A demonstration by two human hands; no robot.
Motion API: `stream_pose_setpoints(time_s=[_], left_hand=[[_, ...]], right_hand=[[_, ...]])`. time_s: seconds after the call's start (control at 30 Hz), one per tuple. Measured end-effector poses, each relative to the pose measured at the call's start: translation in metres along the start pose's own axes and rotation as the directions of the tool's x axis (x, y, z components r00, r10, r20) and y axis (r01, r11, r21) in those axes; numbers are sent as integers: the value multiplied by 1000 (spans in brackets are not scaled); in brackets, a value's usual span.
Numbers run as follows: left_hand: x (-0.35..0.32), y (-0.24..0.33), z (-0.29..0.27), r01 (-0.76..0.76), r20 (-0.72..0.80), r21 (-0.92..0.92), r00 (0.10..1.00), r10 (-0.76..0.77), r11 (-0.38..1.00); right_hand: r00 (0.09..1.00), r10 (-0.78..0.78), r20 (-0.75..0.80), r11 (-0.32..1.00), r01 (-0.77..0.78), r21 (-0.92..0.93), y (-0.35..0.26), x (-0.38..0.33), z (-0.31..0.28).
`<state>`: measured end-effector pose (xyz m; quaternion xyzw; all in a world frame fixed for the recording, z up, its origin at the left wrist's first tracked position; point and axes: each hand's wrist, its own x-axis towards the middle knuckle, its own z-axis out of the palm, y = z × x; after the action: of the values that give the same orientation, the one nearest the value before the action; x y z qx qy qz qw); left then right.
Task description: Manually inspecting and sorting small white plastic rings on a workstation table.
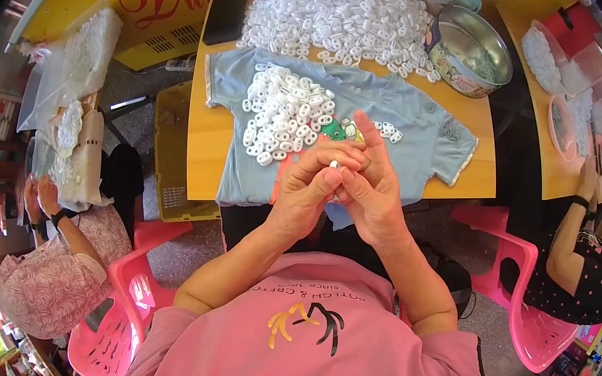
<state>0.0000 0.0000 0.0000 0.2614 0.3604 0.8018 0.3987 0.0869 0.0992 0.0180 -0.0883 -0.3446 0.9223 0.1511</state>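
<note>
Over the front edge of the table, my left hand point(304, 188) and my right hand point(381, 198) meet, thumbs side by side. Between their fingertips is a small white plastic piece point(335, 164), mostly hidden. My left fingers are closed round it; my right thumb presses in too, while one right finger points up. Just beyond lies a pale blue T-shirt point(380, 92) spread on the wood. On it sits a heap of white oval two-hole pieces point(279, 118), left of my hands. A few similar pieces point(388, 132) lie behind my right hand. Thin metal bits point(458, 130) rest on the right sleeve.
A large pile of white pieces point(330, 11) covers the table's far side. Right of it stands a round tin point(475, 52) with fine metal bits inside; a black phone point(226, 15) lies left. People work on both sides, near pink chairs point(525, 321). A yellow crate point(170, 149) stands at the table's left.
</note>
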Motion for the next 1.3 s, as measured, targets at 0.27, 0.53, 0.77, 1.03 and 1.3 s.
stream_pose_setpoints(time_s=[0.27, 0.53, 0.77, 1.03, 1.3], left_hand=[[9, 5, -3, -57, -12, 110, 998, 58, 992], [11, 93, -95, -108, -384, 591, 834, 396, 799], [-47, 114, -289, 340, -465, 882, 742, 483, 327], [-24, 105, -206, 148, -314, 941, 713, 627, 303], [13, 53, -67, -232, -54, 839, 865, 499, 493]], right_hand=[[993, -47, -109, 998, 42, -46, 2, 5, 12], [972, -205, -111, 791, 98, -603, -32, 27, -39], [898, -367, -241, 576, 16, -817, -76, 36, -92], [939, -343, 34, 40, 51, -998, -71, 36, -85], [913, -240, 330, -454, 195, -869, -57, 51, -71]])
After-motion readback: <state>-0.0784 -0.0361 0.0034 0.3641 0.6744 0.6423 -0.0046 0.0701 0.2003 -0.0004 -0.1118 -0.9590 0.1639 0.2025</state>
